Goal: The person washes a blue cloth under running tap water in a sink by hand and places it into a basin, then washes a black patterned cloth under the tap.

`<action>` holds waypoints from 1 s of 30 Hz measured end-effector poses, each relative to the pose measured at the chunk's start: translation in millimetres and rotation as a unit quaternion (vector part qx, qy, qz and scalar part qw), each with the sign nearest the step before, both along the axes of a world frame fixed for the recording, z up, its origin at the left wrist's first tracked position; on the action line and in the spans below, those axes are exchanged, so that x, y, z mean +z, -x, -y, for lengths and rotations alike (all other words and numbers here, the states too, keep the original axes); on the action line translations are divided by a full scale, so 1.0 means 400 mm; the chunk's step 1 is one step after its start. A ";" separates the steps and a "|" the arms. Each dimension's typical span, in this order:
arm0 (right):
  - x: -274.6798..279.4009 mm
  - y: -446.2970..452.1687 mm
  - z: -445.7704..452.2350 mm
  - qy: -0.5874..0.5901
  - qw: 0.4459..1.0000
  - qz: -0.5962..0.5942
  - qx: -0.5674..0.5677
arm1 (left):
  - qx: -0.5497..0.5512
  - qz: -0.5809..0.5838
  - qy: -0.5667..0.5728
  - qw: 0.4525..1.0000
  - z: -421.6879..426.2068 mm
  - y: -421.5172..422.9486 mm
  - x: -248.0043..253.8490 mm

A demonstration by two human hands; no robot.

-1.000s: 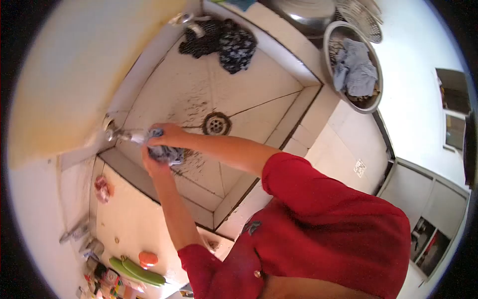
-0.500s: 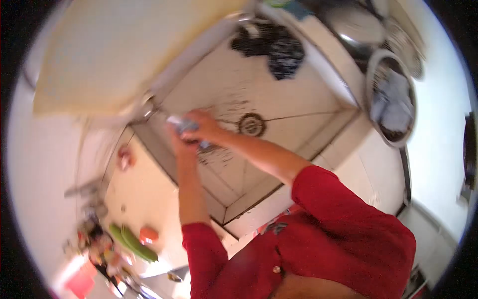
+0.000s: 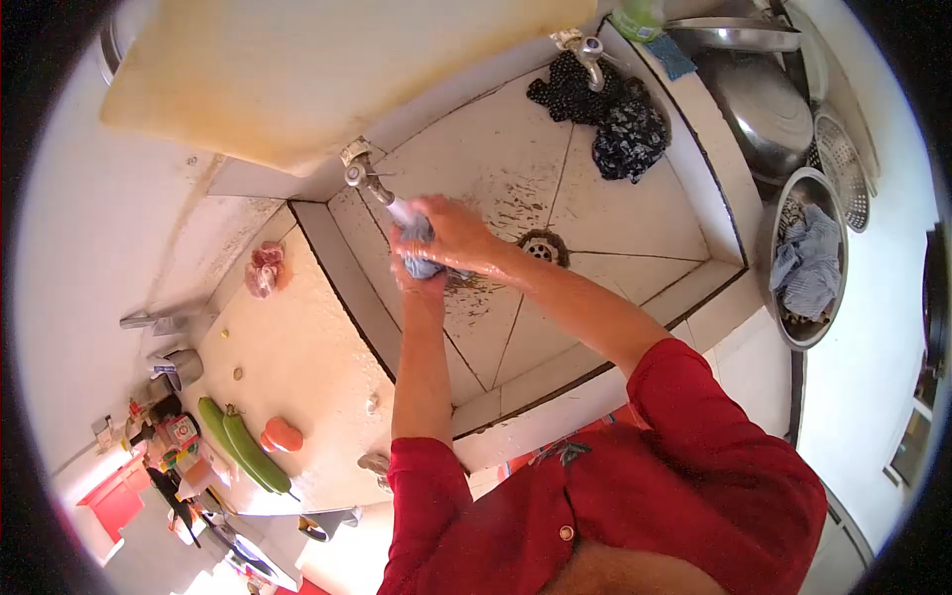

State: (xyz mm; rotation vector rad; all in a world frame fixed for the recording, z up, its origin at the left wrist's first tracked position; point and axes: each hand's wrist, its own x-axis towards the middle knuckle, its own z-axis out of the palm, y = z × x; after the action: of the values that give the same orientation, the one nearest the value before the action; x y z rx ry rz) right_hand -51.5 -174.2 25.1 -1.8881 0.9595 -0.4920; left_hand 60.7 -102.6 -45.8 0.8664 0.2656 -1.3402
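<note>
A wet grey-blue cloth [image 3: 420, 248] is bunched between my two hands in the tiled sink, below the near tap [image 3: 365, 177], with water running onto it. My left hand [image 3: 416, 273] grips the cloth from the lower left. My right hand [image 3: 451, 230] closes over it from the right, its fingers wrapped round the top. The drain [image 3: 542, 250] lies to the right of my hands. Dark specks are spread over the sink floor. Black patterned cloth [image 3: 631, 131] lies in the sink's far corner under a second tap [image 3: 592, 61].
On the right ledge, a metal bowl [image 3: 836, 288] holds striped cloth, beside a colander [image 3: 841, 164] and pots [image 3: 764, 114]. The left counter [image 3: 317, 367] bears green vegetables [image 3: 243, 446], a tomato [image 3: 282, 434] and a reddish bundle [image 3: 265, 270]. The raised sink edge surrounds my forearms.
The view has swung, so the sink and counter appear further right. Both hands stay on the cloth by the near tap, and its bunched shape looks more compact.
</note>
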 end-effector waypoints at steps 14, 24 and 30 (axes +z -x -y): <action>0.130 0.081 -0.143 0.043 0.993 0.015 -0.108 | -0.064 0.240 -0.040 0.968 -0.107 0.110 0.190; 0.154 0.129 -0.248 0.020 0.973 0.120 -0.194 | -0.084 0.246 0.019 0.965 -0.158 0.202 0.321; 0.133 0.134 -0.258 -0.148 0.942 0.213 -0.212 | -0.071 0.303 -0.044 0.949 -0.198 0.141 0.257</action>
State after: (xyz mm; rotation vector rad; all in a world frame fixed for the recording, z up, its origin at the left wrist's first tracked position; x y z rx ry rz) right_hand -105.1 -71.0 78.2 -1.2326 1.0725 -0.9152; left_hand 4.5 -23.4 56.9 1.3454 -0.2231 -1.1332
